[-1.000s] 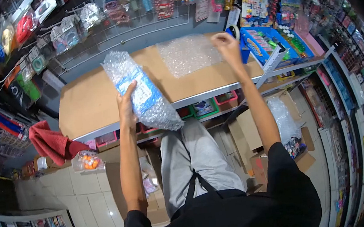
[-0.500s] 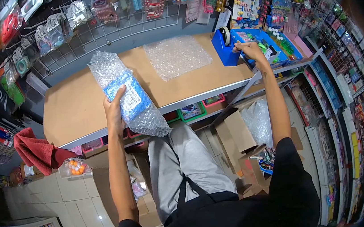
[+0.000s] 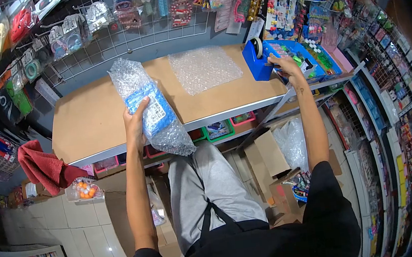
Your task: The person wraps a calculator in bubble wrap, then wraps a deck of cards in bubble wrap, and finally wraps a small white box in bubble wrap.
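In the head view, your left hand (image 3: 134, 120) grips the bubble-wrapped package (image 3: 154, 113) over the tabletop (image 3: 88, 119) edge; your right hand (image 3: 288, 66) has crossed to the right of the tape dispenser (image 3: 259, 69), putting tape (image 3: 258, 46) within reach, its grip unclear.

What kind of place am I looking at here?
Likely a small toy and accessories shop: packaged trinkets hang on a wire grid, and stocked shelves run along the right side.
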Tool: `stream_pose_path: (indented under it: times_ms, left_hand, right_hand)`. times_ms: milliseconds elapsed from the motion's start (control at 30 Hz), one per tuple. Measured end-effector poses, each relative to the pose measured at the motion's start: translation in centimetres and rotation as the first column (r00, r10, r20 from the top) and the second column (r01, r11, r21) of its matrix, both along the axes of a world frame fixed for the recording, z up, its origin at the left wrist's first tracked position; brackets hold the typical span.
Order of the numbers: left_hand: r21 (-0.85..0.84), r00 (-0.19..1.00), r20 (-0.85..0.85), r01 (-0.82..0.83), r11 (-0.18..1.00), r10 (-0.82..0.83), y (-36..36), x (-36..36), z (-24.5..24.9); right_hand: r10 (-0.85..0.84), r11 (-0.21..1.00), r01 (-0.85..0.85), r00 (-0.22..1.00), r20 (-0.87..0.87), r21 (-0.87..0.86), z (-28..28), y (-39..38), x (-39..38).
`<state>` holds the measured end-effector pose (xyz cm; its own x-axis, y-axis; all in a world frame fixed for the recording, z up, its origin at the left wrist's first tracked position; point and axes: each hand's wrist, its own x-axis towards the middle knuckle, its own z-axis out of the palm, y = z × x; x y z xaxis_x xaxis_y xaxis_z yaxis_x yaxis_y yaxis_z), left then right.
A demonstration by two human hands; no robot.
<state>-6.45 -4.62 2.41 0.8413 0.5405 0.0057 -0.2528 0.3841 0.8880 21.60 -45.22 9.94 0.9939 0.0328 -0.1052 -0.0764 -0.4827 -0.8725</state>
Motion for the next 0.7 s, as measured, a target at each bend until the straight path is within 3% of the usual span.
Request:
stream_pose_path:
  times_ms: [133, 233, 333, 433, 633, 700]
  left_hand:
    - [0.008, 1.000, -0.003, 0.007, 1.000, -0.007, 0.0, 0.0, -0.1]
    - [0.000, 1.000, 0.007, 0.016, 1.000, -0.016, 0.2, 0.1, -0.5]
    - [0.018, 1.000, -0.013, 0.002, 1.000, -0.002, 0.3, 0.1, -0.6]
    - [0.013, 1.000, 0.002, 0.016, 1.000, -0.016, 0.1, 0.0, -0.4]
    - [0.023, 1.000, -0.008, 0.016, 1.000, -0.016, 0.1, -0.1, -0.5]
    - [0.017, 1.000, -0.007, 0.017, 1.000, -0.017, -0.1, -0.2, -0.3]
  right_hand:
    - [0.056, 0.998, -0.057, 0.998, 0.042, 0.018, -0.6, -0.6, -1.3]
    - [0.069, 0.996, -0.067, 0.997, -0.027, 0.062, -1.1, -0.9, -1.8]
    - [0.015, 0.998, -0.017, 0.999, 0.031, 0.061, -1.5, -0.4, -2.7]
    - [-0.030, 0.977, 0.013, 0.997, 0.074, 0.212, -2.5, -0.2, -3.3]
    - [0.051, 0.936, -0.096, 0.989, 0.139, 0.338, -3.8, -0.2, -3.7]
    - [0.001, 0.929, -0.057, 0.988, 0.151, 0.365, -4.3, 0.3, -3.7]
